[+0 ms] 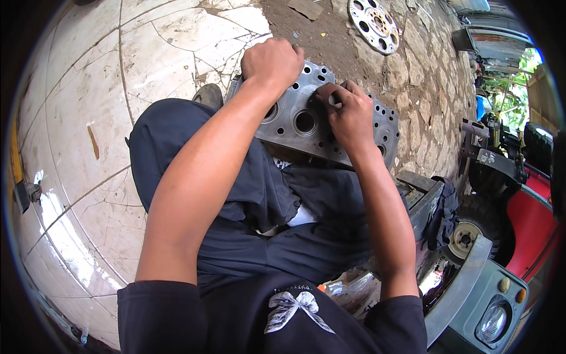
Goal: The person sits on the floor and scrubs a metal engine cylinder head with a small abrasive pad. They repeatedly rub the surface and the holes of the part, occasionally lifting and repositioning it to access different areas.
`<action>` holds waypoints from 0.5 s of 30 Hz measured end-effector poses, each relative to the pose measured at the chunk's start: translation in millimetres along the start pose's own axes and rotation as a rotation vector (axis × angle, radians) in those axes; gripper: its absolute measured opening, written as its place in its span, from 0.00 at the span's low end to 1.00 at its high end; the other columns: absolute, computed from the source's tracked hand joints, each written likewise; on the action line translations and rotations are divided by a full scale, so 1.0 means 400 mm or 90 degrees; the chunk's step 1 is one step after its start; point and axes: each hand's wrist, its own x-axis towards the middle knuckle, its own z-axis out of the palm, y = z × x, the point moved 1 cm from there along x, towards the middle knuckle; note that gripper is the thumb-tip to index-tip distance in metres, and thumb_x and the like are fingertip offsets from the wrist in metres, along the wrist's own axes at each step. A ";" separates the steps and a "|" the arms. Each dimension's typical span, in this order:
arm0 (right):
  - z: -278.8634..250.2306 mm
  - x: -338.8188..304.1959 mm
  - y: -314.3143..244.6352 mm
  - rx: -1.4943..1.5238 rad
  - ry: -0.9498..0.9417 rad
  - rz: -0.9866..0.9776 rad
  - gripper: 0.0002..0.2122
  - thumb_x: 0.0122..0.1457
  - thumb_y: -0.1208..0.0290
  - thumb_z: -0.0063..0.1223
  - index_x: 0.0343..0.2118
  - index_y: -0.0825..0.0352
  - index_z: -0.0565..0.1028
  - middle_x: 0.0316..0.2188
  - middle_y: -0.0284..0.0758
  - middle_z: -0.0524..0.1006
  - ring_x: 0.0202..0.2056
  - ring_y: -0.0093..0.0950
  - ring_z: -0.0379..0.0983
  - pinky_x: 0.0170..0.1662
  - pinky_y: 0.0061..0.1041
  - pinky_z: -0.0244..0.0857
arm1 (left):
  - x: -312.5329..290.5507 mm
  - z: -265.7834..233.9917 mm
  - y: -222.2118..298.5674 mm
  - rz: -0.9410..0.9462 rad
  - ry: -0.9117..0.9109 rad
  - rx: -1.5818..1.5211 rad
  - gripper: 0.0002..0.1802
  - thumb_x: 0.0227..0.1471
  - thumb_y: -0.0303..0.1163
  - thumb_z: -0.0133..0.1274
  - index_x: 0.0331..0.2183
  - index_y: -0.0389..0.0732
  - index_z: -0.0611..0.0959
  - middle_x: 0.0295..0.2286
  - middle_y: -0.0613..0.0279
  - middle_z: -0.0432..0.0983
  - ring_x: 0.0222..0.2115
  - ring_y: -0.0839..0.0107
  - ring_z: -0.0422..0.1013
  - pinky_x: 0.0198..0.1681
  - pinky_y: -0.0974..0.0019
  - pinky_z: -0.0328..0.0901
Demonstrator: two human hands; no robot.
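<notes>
A grey metal cylinder head [303, 97] lies flat in front of my knees, its face dotted with bolt holes and larger round openings. My left hand [272, 64] is closed over its far left edge, with the fingertips mostly hidden behind the knuckles. On the face, right of the middle, my right hand [352, 115] pinches a small dark curled piece [334, 99] that looks like sandpaper. It presses against the metal beside a large round opening. A dark smudge shows by the fingertips.
Cracked white tiles [82, 88] cover the floor at left, giving way to dirt and stone paving [413, 76]. A round metal flywheel [373, 25] lies beyond the cylinder head. At right stand a vehicle's tyre [469, 233], red bodywork [533, 215] and a green headlight panel [480, 307].
</notes>
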 end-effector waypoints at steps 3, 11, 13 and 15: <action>-0.008 -0.009 -0.024 -0.013 -0.013 0.060 0.07 0.55 0.75 0.68 0.37 0.64 0.86 0.27 0.43 0.78 0.30 0.44 0.78 0.35 0.40 0.71 | -0.008 -0.002 0.007 -0.013 -0.014 -0.014 0.27 0.63 0.53 0.51 0.36 0.40 0.91 0.34 0.48 0.87 0.39 0.52 0.84 0.44 0.52 0.77; 0.002 -0.019 -0.029 -0.006 0.014 0.107 0.07 0.55 0.73 0.69 0.36 0.65 0.86 0.29 0.45 0.79 0.31 0.46 0.79 0.36 0.41 0.72 | -0.011 -0.001 0.016 -0.024 -0.014 -0.015 0.27 0.63 0.52 0.50 0.37 0.38 0.91 0.36 0.47 0.87 0.39 0.51 0.84 0.45 0.52 0.77; 0.000 -0.015 -0.029 0.024 0.011 0.112 0.07 0.55 0.73 0.69 0.37 0.65 0.86 0.30 0.44 0.80 0.31 0.45 0.79 0.37 0.40 0.72 | -0.007 0.002 0.018 -0.016 -0.004 -0.014 0.27 0.63 0.51 0.49 0.37 0.38 0.90 0.35 0.46 0.86 0.38 0.50 0.84 0.44 0.51 0.77; 0.005 -0.008 -0.025 0.055 0.005 0.110 0.07 0.55 0.73 0.69 0.37 0.65 0.86 0.30 0.44 0.80 0.32 0.44 0.80 0.37 0.39 0.73 | -0.003 0.006 0.012 0.001 0.016 -0.010 0.26 0.63 0.50 0.49 0.39 0.37 0.89 0.33 0.44 0.86 0.36 0.47 0.84 0.42 0.47 0.77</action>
